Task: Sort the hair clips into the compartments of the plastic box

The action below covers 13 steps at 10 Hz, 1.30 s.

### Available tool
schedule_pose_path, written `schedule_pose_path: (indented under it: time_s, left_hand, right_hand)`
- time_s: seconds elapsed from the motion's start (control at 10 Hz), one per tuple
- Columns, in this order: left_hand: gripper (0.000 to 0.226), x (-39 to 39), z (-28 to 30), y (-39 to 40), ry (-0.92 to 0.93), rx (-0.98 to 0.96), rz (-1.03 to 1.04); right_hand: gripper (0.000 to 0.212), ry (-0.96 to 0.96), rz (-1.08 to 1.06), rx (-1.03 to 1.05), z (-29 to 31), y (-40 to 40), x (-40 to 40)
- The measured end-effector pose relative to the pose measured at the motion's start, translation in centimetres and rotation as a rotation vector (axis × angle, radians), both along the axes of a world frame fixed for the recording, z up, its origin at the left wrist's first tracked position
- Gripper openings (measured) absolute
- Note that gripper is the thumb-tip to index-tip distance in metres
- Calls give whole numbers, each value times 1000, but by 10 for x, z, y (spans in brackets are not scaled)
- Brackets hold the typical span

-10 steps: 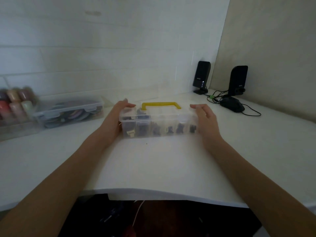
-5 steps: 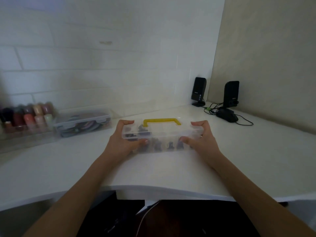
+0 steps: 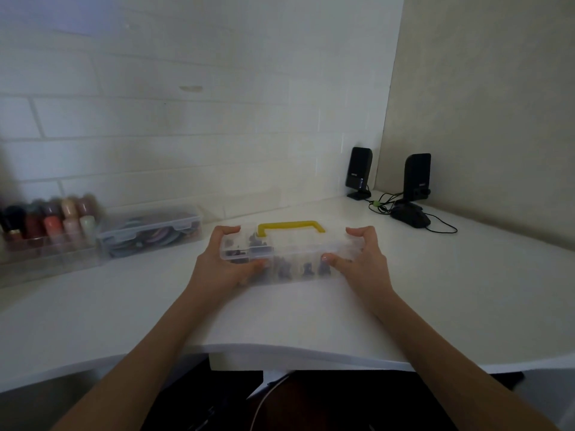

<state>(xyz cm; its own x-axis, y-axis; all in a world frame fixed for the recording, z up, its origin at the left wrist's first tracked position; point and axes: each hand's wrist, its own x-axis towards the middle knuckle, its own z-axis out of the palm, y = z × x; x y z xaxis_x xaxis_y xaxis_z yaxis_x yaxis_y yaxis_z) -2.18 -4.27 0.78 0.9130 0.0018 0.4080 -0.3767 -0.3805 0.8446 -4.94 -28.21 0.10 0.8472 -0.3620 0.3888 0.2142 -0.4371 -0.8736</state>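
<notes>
Fingers (image 3: 228, 230) around plastic box (image 3: 292, 253) (lidded)

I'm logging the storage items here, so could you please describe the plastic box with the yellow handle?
The plastic box is clear, long and shallow, with a yellow handle along its far edge. Small dark clips show through its divided compartments. Its lid looks shut. It sits on the white desk, gripped at its ends by the left hand and right hand.

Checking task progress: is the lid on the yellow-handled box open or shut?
Appears shut. The lid lies flat over the plastic box; both hands, left hand and right hand, grip its ends. Latches cannot tell.
</notes>
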Motion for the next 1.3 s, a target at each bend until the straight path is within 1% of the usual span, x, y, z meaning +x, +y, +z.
schedule_pose_path:
  time_s: [0.1,0.2,0.3,0.4,0.5,0.6,0.7,0.8,0.9,1.1,1.2,1.3]
  left_hand:
    - [62,6,-3,1,-84,54,69]
    - [45,17,-12,2,-337,243,192]
    - [32,35,-18,3,-476,415,212]
    - [41,61,-18,9,-582,652,248]
    - [45,89,-20,15,-606,799,339]
    - [50,115,-20,23,-535,843,420]
    - [60,135,-22,36,-426,899,503]
    - [66,146,-23,42,-335,936,535]
    - [63,155,-24,42,-260,942,571]
    - [61,162,-24,44,-259,824,589]
    - [64,162,-30,46,-335,811,581]
    - [69,157,-23,53,-317,721,538]
  right_hand:
    - [56,-35,-15,-24,-4,7,8]
    - [55,-56,-54,-21,-7,16,22]
    - [53,-65,-123,2,-8,25,44]
    - [55,-27,-159,-7,-11,31,76]
    - [55,-4,-137,-52,-13,37,109]
    - [56,20,-76,-186,-12,46,142]
    - [61,57,-25,-356,-12,62,172]
    - [69,76,17,-471,-14,71,202]
    - [74,118,76,-523,-16,72,219]
    - [74,127,91,-532,-7,65,212]
    - [79,129,110,-566,-2,60,202]
    - [78,160,68,-618,8,47,195]
